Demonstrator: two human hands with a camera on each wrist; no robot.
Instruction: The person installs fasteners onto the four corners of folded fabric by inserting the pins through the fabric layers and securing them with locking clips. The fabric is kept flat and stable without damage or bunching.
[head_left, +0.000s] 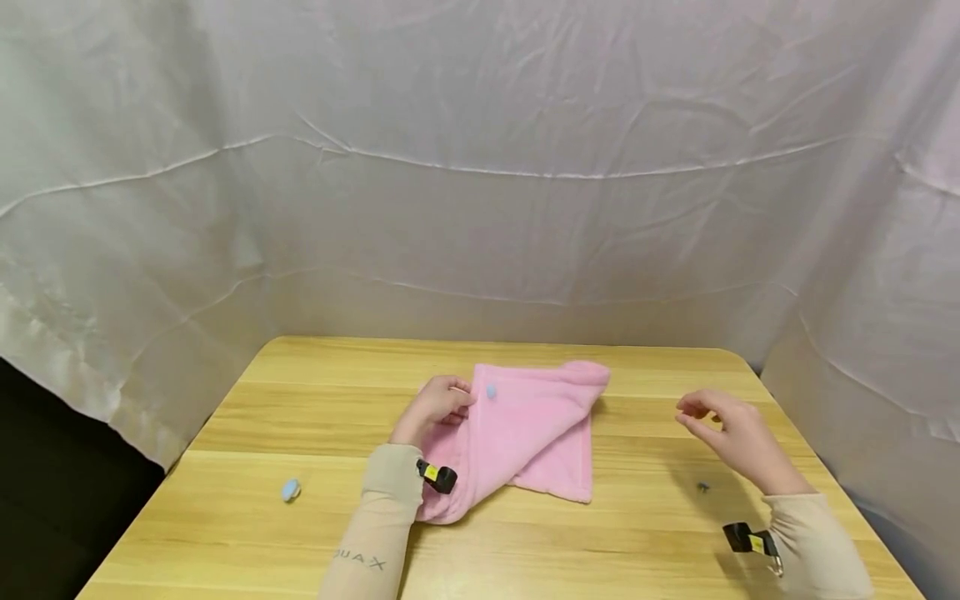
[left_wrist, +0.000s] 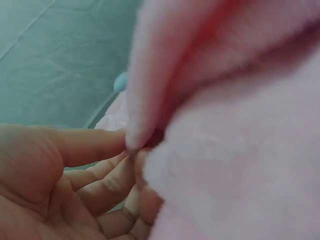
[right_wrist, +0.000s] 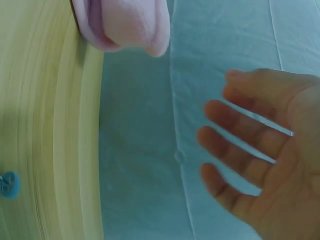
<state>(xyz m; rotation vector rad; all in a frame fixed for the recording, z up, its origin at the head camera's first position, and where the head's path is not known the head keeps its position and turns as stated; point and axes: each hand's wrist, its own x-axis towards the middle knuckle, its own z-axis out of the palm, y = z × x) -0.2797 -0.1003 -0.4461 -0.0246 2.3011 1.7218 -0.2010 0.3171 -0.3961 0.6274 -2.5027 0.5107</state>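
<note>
A pink plush cloth point(head_left: 525, 425) lies partly folded over itself in the middle of the table, with a small light-blue round piece point(head_left: 491, 390) on its upper left part. At the cloth's left edge, my left hand point(head_left: 444, 402) pinches the fabric between thumb and fingers. The left wrist view shows the thumb and fingertips meeting at a fold of the cloth point(left_wrist: 225, 150); part of the fingers is hidden behind it. My right hand point(head_left: 729, 427) is raised over the right side of the table, apart from the cloth, fingers loosely bent and nothing in them.
A light-blue round-headed piece point(head_left: 290, 490) lies on the wooden table point(head_left: 337, 417), left of my left forearm. Another small blue piece point(head_left: 703, 487) lies below my right hand. Pale hanging fabric point(head_left: 480, 233) surrounds the table at the back and sides.
</note>
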